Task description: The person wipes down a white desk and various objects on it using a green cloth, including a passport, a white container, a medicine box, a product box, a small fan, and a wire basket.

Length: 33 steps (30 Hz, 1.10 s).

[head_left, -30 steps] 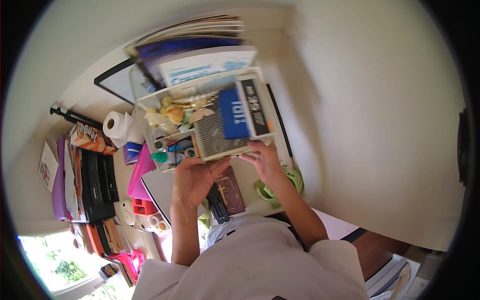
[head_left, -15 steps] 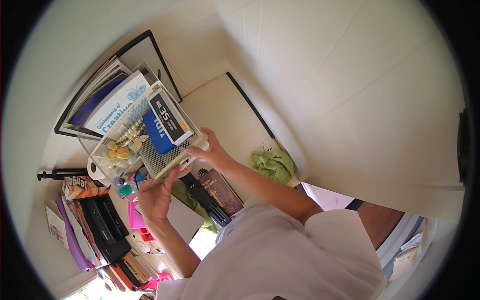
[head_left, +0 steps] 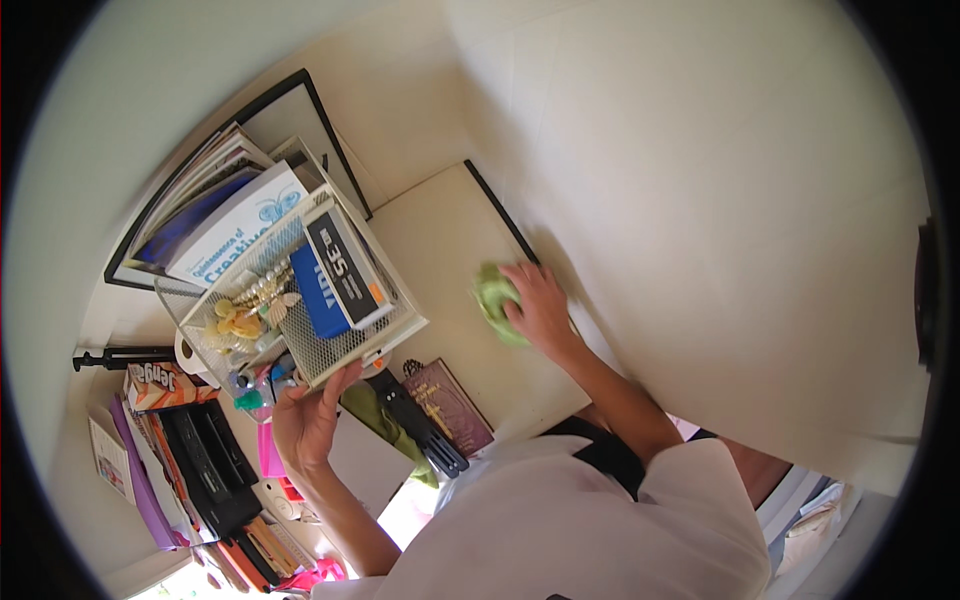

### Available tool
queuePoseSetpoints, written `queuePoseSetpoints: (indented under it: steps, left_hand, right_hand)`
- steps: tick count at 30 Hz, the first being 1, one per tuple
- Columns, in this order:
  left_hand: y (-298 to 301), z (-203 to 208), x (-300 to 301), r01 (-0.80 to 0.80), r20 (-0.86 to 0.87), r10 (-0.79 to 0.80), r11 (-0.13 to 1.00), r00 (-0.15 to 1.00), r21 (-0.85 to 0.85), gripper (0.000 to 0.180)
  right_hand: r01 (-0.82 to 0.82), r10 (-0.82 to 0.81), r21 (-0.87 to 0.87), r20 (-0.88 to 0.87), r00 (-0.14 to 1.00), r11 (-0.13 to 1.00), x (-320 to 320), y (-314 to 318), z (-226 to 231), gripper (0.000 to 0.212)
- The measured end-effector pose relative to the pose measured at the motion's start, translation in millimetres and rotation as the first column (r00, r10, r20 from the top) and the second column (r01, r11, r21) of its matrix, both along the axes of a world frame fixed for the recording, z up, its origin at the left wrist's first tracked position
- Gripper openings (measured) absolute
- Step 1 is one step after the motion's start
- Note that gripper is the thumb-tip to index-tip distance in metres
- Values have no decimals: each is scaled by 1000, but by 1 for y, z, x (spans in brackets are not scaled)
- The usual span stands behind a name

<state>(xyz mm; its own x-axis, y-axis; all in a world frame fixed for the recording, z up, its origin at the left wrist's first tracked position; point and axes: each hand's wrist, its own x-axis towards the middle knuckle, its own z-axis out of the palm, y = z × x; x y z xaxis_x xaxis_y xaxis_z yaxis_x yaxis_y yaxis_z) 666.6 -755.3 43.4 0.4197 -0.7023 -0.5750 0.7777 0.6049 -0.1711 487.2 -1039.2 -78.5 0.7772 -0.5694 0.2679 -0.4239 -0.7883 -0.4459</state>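
My left hand grips the near lower edge of a cream wire-mesh desk organizer, with the thumb up against it. Inside the organizer lie a blue box, a black-and-white box, pearl beads and a yellow flower ornament. Upright booklets and papers fill its back section. My right hand presses a crumpled green cloth on the pale desktop, fingers bent over it. The cloth's part under the palm is hidden.
A purple book, a black slotted object and another green cloth lie near my body. Left are a black machine, an orange game box and folders. A black-edged frame leans behind the organizer.
My right hand has let go of the organizer and moved right onto the green cloth, which has shifted up and left along the desktop. My left hand stays on the organizer.
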Motion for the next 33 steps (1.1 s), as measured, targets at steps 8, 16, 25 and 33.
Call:
queuePoseSetpoints:
  steps: [8,16,25,33]
  left_hand:
    - [-8,12,-4,-57,-49,57,998,997,-6,69]
    - [-16,19,-3,-125,-212,126,992,969,15,72]
    - [-14,17,-3,-159,-190,158,987,969,10,71]
    - [2,14,2,-144,-222,168,982,960,122,61]
  right_hand:
    - [348,-376,-179,-150,914,920,197,-61,-59,56]
    - [-254,218,-111,-261,940,961,227,-27,-68,33]
    - [-394,395,32,-128,910,919,195,-23,-46,39]
    - [-108,72,-165,-210,975,980,231,-25,-91,35]
